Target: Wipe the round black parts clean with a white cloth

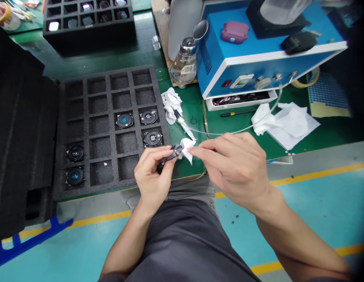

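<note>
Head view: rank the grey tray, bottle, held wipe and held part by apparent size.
1. Grey tray
2. Bottle
Unsure: held wipe and held part look alike; the part is partly hidden.

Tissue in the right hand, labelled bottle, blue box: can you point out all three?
Tissue (186,145), head view: on its white middle.
Bottle (186,69), head view: on the label of its body.
Blue box (267,67), head view: on the upper part of its front panel.
</note>
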### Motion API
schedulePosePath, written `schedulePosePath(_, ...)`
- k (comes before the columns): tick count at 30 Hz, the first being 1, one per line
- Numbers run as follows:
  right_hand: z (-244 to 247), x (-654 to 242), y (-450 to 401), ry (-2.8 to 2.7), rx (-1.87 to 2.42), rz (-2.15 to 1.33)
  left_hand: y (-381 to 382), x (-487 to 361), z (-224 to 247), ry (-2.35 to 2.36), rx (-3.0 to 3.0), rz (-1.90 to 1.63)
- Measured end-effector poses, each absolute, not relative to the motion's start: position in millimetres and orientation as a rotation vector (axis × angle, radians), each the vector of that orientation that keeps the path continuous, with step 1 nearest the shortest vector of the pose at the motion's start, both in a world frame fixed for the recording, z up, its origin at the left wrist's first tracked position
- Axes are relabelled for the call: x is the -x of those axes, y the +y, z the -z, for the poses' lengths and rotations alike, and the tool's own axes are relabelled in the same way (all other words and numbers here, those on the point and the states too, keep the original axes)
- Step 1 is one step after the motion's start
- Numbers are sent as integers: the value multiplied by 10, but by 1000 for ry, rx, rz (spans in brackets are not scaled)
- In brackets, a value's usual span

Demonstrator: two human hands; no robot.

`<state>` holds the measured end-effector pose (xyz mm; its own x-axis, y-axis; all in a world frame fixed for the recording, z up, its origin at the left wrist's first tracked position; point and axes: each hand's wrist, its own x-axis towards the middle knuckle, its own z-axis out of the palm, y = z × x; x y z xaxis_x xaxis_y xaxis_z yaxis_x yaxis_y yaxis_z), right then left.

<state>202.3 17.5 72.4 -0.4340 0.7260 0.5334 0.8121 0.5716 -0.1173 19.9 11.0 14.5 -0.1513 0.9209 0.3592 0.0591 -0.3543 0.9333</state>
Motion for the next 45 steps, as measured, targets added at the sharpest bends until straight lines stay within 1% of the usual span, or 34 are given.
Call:
schedulePosePath(20,-702,-2018,197,-2282,1212,226,105,-194,-124,1210,-1476,-1564)
schedulePosePath(26,-704,-2024,227,-2300,1156,223,98,-198,-132,1204,-1428,-1557)
schedulePosePath(36,-673,-1992,208,-2355,1187,195,103,-205,-157,1193,-1388,-1549)
schedulePosePath(39,-657,-2019,191,-2330,1188,112,104,-202,-173,1170,-1339,-1551)
schedulePosePath(45,-667,-2197,161,-1941,1424,-305,122,-207,-191,1214,-1306,-1573)
